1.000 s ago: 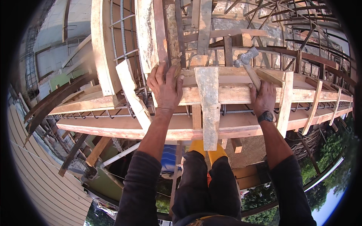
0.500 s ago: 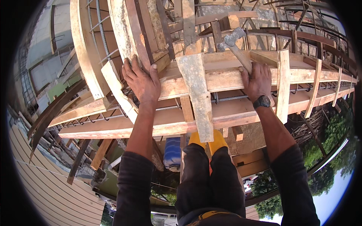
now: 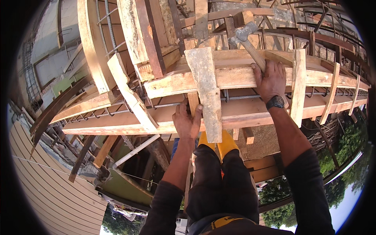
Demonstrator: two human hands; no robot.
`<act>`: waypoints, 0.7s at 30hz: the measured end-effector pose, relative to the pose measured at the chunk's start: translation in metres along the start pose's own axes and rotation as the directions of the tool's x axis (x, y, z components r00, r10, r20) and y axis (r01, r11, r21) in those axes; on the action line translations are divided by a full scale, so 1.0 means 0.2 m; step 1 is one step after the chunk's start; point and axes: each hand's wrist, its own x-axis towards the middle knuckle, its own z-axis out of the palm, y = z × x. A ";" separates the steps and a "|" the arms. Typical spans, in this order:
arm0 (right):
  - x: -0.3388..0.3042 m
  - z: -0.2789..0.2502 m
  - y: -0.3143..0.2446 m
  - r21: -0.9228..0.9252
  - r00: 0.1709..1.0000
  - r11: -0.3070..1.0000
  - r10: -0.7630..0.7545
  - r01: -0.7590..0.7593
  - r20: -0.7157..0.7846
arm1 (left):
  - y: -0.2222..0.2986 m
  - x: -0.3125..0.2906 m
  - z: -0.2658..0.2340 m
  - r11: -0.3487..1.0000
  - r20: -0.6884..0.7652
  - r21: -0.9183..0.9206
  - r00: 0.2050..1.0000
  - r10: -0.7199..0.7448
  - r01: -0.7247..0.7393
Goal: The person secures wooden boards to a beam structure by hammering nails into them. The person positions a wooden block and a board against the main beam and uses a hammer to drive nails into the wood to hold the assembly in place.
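Note:
My right hand (image 3: pixel 271 81) is closed round the wooden handle of a hammer (image 3: pixel 252 51) and rests on the upper timber rail (image 3: pixel 243 76) of a formwork channel. The hammer's grey metal head points away and to the left. My left hand (image 3: pixel 187 120) lies at the near board (image 3: pixel 164 125), thumb and fingers apart on either side of a short wooden block (image 3: pixel 193 101); no grip on it shows. Just right of that thumb, a grey-stained wooden cleat (image 3: pixel 207 94) crosses from the rail to the near board.
Steel rebar (image 3: pixel 160 105) runs inside the channel. More cleats (image 3: pixel 298 86) cross it to the right, and a slanted piece (image 3: pixel 129 94) lies to the left. Upright timbers (image 3: pixel 150 39) stand at the far left. Below are my yellow boots (image 3: pixel 228 145) and a drop to lower ground.
My left hand has come off the upright timbers and moved nearer and rightward to the near board. My right hand still holds the hammer on the rail. The view has shifted slightly.

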 end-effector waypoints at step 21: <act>-0.01 0.01 0.00 0.020 1.000 1.000 0.010 -0.010 0.008 | -0.04 -0.02 0.04 0.928 -0.133 0.346 0.972 0.194 -0.138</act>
